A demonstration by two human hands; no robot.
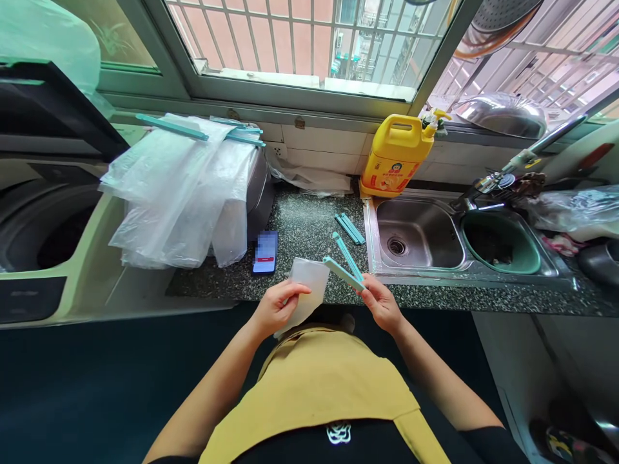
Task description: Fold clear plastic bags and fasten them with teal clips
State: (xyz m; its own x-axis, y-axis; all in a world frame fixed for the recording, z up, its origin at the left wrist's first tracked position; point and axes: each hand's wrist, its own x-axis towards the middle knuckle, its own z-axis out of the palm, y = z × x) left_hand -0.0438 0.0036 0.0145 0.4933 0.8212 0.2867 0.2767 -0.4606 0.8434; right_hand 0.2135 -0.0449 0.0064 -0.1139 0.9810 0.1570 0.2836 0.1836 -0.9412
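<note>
My left hand (278, 308) pinches a translucent white plastic bag (310, 278) by its left side, at the counter's front edge. In my right hand (382, 303) is a teal bag sealing clip (349, 261), opened into a V with its two arms pointing away to the left. The tip of its lower arm is close to the bag's top right corner; I cannot tell if they touch. More teal clips (350, 229) lie together on the counter by the sink. Several clear bags with teal clips (171, 126) along their tops hang at the left.
A phone (265, 252) lies on the speckled counter (304, 219). The yellow detergent jug (397, 154) stands behind the steel sink (420, 232), whose right bowl holds a green basin (503, 241). An open washing machine (53, 225) is at the left.
</note>
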